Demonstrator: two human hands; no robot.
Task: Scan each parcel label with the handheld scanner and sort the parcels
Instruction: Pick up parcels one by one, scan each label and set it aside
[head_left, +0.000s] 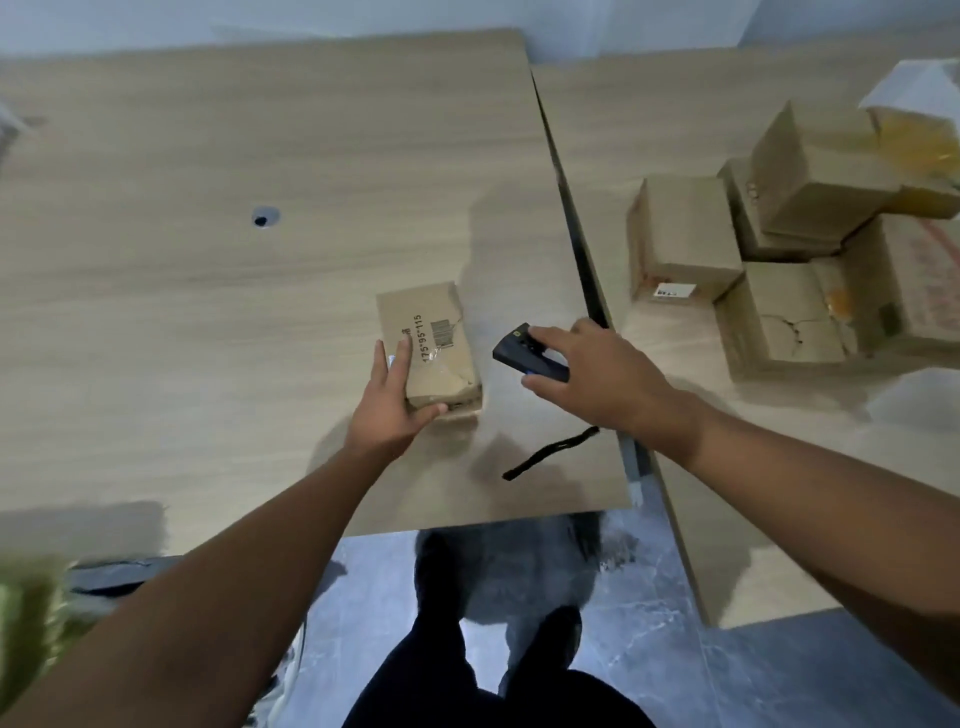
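**Parcel steadied, scanner a short way off its barcode**

The left hand (387, 410) rests on the table (208, 291) at the near-left corner of a small parcel (434, 358). Its fingers (402, 353) lie almost straight along the box's left edge and top, and the thumb hooks across the near end, so the corner is pinched lightly between thumb and fingers.

Just right of those fingertips, on the upward face, is the barcode label (443, 332) beside a line of printed size figures. The label is uncovered.

The carton looks light and fairly stiff. It is creased and crumpled on the side away from the left fingers and at the near end by the thumb, with glossy tape there, so that end would probably give under pressure and the tape may be slick. The two long, sounder sides look like the safer places to hold when lifting it away.

Right of the parcel and apart from it, the right hand (597, 374) grips the handheld scanner (522, 353). Its fingers (545, 338) curl over the top and the thumb is against the near side. The scanner's head juts beyond the fingertips towards the label. A dark wrist strap (550, 452) lies on the table below this hand.

Well beyond the right knuckles, stacked parcels (779, 249) sit on a second table (597, 130).
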